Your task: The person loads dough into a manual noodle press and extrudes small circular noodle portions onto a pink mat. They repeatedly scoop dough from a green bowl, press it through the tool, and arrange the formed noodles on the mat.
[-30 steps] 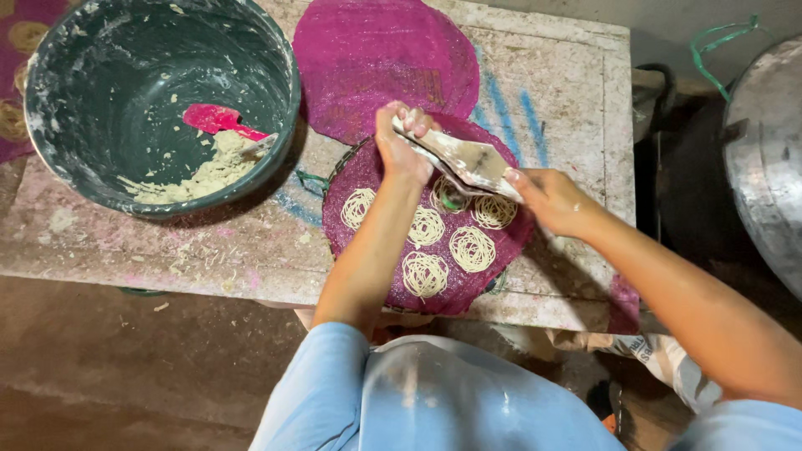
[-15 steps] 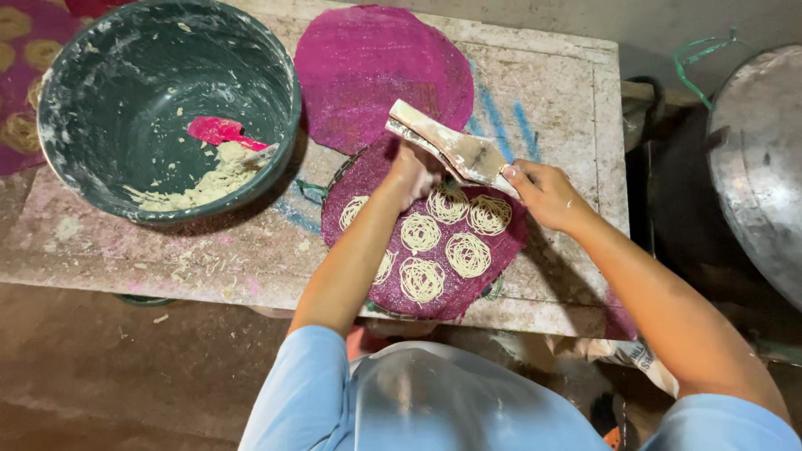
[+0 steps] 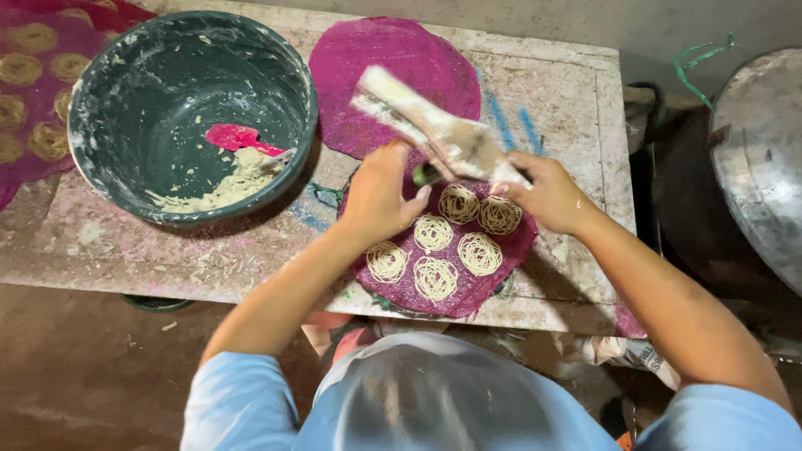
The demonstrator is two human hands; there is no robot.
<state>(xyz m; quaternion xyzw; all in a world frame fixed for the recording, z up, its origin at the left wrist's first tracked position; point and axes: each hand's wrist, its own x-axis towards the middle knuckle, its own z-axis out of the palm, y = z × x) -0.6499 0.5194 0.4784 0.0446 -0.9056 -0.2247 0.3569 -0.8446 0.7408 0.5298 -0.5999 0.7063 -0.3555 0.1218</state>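
Blurred press, cut-off edges

The press (image 3: 434,134) is motion-blurred; the left hand (image 3: 380,196) hides its lower end; beside the bowl (image 3: 109,83), a noodle mat (image 3: 33,75) runs off-frame.

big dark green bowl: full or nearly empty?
Nearly empty. The dark green round bowl shows bare smeared walls; only a small heap of pale dough and a pink scraper remain.

A small food-making workspace, probably a home or cottage kitchen.
A flour-dusted stone tabletop (image 3: 568,100) carries a dough-smeared dark green mixing bowl (image 3: 167,75) at 10 o'clock and round magenta mats (image 3: 368,75); coiled noodle nests (image 3: 436,277) lie on one mat at centre. A large metal vessel (image 3: 760,159) stands at 3 o'clock, above a bare earthen floor (image 3: 83,376).
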